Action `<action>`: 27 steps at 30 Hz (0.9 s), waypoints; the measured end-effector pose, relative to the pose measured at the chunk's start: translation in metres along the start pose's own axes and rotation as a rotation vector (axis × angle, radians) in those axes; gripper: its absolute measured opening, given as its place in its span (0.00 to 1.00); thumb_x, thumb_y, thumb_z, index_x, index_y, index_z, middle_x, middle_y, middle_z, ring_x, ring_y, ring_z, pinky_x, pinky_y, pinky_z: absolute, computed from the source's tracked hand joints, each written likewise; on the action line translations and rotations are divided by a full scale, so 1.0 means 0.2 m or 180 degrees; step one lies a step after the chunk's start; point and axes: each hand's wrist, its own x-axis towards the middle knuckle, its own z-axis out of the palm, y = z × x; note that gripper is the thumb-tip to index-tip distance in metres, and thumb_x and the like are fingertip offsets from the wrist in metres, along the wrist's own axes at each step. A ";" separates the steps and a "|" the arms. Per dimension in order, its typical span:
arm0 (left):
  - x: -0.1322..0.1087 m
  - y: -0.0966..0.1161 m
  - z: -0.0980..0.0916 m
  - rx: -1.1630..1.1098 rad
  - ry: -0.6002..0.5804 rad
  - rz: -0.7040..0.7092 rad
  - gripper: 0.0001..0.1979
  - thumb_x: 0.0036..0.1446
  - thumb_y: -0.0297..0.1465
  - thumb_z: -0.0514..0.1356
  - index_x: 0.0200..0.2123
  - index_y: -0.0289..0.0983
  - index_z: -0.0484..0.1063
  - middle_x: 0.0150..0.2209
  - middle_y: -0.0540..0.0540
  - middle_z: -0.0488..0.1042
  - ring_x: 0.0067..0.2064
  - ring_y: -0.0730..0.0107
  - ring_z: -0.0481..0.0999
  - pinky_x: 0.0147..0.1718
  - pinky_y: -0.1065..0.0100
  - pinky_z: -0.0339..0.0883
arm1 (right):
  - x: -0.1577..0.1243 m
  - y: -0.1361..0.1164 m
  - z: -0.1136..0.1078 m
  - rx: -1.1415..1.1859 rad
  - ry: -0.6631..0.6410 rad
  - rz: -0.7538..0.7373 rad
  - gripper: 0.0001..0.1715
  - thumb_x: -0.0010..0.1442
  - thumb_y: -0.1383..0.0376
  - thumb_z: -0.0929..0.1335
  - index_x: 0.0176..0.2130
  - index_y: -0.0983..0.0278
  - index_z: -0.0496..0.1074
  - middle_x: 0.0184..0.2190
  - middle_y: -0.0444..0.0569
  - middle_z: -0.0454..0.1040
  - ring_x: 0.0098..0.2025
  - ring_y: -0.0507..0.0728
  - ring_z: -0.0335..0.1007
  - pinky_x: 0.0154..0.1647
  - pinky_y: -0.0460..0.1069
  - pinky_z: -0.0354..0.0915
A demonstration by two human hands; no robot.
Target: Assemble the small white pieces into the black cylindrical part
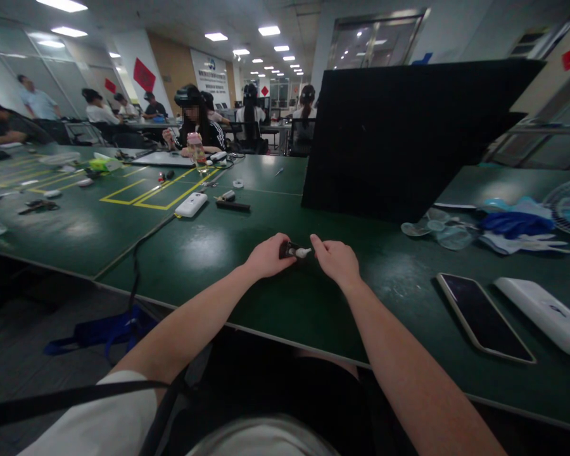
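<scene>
Over the green table (266, 304), my left hand (267, 254) is closed around a small dark bottle (285, 249). A white pointed nozzle (303, 253) sticks out of the bottle toward the right. My right hand (337, 259) is beside the nozzle tip, a small gap apart from it. Its fingers are curled in and its thumb points up to the left. Whatever those fingers hold, if anything, is hidden from view.
A large black panel (384, 139) stands behind my right hand. A phone (484, 316), a white device (544, 313) and gloves (517, 225) lie to the right. Beyond my left hand are a white power bank (191, 204) with a cable and a black bar (233, 206). Several people sit farther back.
</scene>
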 end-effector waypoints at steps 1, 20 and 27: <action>0.00 0.00 0.00 0.0008 0.0008 -0.0017 0.23 0.54 0.40 0.67 0.51 0.42 0.68 0.48 0.43 0.77 0.46 0.58 0.77 0.43 0.58 0.72 | 0.00 0.00 0.00 0.0005 -0.0006 0.0007 0.43 0.63 0.33 0.53 0.26 0.62 0.71 0.24 0.51 0.73 0.23 0.55 0.66 0.25 0.50 0.61; 0.00 -0.01 0.00 -0.0005 0.0054 -0.0060 0.23 0.55 0.42 0.66 0.51 0.41 0.68 0.50 0.43 0.76 0.47 0.58 0.77 0.46 0.57 0.71 | 0.01 0.01 0.01 0.0008 -0.0065 0.0056 0.42 0.64 0.33 0.53 0.27 0.62 0.72 0.25 0.51 0.74 0.24 0.55 0.66 0.26 0.50 0.62; 0.00 0.00 0.00 0.0018 0.0050 -0.0093 0.23 0.55 0.43 0.65 0.51 0.41 0.68 0.51 0.42 0.74 0.48 0.58 0.77 0.47 0.58 0.71 | 0.01 0.00 0.00 0.0025 -0.0092 0.0064 0.42 0.64 0.33 0.53 0.27 0.62 0.72 0.25 0.52 0.74 0.24 0.55 0.68 0.26 0.50 0.62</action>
